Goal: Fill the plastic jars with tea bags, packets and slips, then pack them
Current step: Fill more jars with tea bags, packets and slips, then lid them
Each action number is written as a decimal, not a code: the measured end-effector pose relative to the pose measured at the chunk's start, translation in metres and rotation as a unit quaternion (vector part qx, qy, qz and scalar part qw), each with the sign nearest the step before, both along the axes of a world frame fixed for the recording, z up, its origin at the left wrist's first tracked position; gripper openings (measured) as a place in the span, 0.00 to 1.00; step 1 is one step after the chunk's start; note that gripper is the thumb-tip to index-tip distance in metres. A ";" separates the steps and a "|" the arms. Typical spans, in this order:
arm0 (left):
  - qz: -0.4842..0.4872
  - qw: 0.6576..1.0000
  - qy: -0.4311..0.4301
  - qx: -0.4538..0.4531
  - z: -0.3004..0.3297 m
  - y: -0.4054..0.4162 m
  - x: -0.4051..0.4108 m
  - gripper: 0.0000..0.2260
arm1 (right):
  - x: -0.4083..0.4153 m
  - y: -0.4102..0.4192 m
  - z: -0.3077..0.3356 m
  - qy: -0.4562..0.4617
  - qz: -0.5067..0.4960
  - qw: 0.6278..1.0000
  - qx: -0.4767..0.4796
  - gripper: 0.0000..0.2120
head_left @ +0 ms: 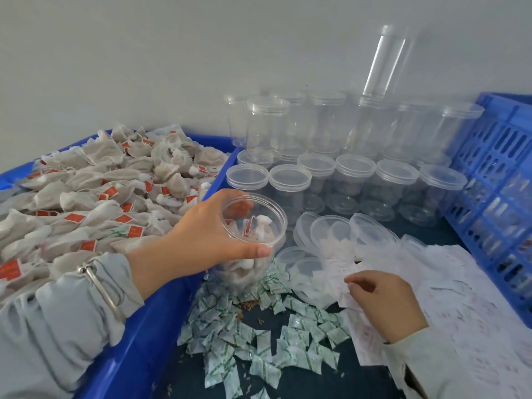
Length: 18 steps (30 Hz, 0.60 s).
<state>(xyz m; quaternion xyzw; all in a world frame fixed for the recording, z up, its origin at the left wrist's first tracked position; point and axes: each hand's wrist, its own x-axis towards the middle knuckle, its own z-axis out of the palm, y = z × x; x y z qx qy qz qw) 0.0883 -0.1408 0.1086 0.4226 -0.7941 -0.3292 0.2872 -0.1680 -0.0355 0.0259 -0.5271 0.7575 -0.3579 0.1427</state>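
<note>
Lower right: right hand [383, 303] down on the paper slips [449, 292], fingertips curled as if pinching one (grip itself hidden, cannot tell). Centre: left hand [207, 240] clamped round the rim of an open jar [253, 240] part-filled with tea bags [86, 203], standing on scattered packets [259, 335]. Could tip on that loose footing, or take two clinging slips.

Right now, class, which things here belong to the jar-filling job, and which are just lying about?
In use: open jar in the left hand; tea bags; green packets; paper slips under the right hand; loose lids.

Lying about: stacked empty jars, blue crate.
</note>
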 end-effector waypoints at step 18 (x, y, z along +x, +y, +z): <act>0.008 1.000 0.005 0.009 0.002 0.005 -0.002 0.35 | 0.000 0.002 -0.003 0.055 0.018 0.990 0.127 0.27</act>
